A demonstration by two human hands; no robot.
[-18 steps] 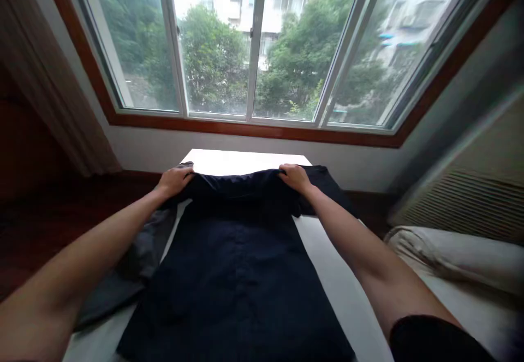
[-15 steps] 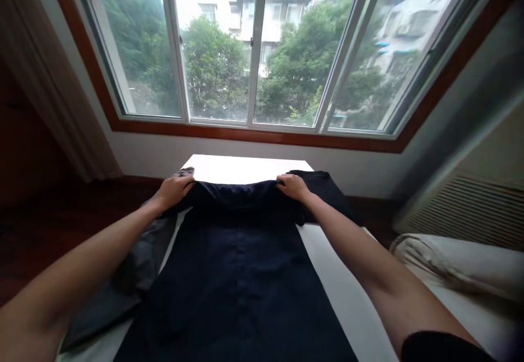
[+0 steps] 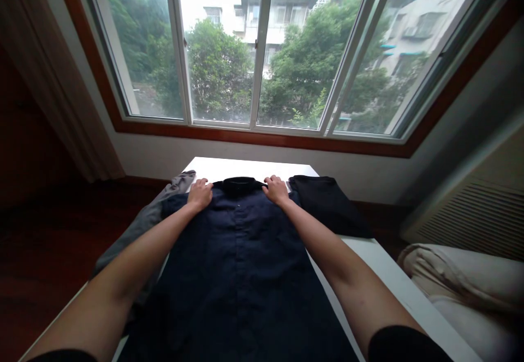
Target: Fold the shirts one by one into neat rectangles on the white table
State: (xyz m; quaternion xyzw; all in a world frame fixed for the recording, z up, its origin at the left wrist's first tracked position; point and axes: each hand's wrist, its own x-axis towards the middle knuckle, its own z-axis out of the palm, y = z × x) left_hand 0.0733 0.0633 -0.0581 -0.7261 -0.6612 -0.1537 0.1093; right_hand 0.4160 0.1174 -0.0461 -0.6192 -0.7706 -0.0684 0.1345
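A dark navy button-front shirt lies front side up, its collar at the far end and its button placket running down the middle. At the shoulder left of the collar, my left hand pinches the cloth between thumb and fingers. My right hand has hold of the opposite shoulder in the same way. Both forearms reach over the shirt's sides. The shirt's lower end runs out of view at the bottom.
The shirt lies on a white table. Grey cloth hangs over its left edge, and a folded black garment lies at the far right. Beyond are a window and a curtain; rolled beige bedding is at right.
The shirt's bunched upper end has been laid out flat, so the collar and shoulders now show. My hands have moved closer together, toward the collar.
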